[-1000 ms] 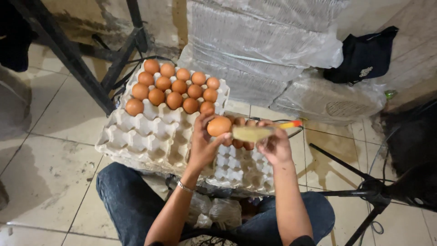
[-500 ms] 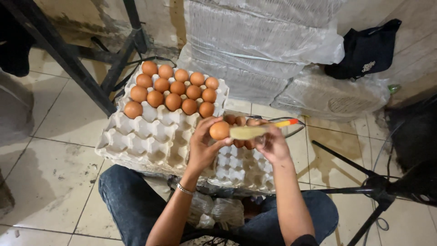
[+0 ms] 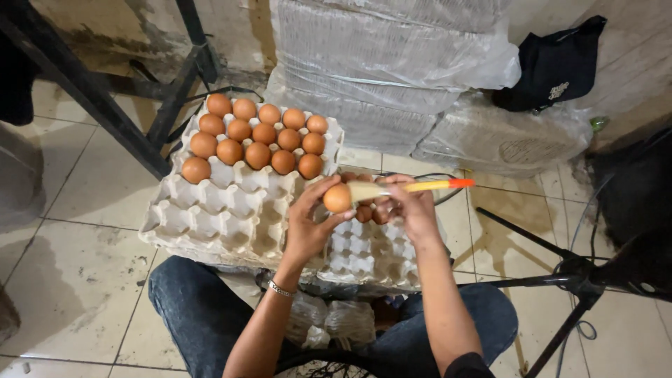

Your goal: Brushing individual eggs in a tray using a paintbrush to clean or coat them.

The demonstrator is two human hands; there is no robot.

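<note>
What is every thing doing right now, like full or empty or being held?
Egg: held up in left hand.
Brush: held in right hand, bristles on the egg.
Left tray: far rows full of eggs, near rows empty.
Right tray: mostly empty, a few eggs behind the hands.
Black bag: slumped on wrapped stacks.

eggs [image 3: 257, 136] in tray [image 3: 210, 224] (far half), sacks [image 3: 392, 63] behind.

A person's two bare forearms, seen from above. The left hand [image 3: 308, 227] has a thin silver chain bracelet [image 3: 279, 288] at its wrist. Beyond the bracelet, dark blue denim jeans [image 3: 196, 315] cover both legs. A dark sleeve edge [image 3: 467, 367] shows at the right elbow.
</note>
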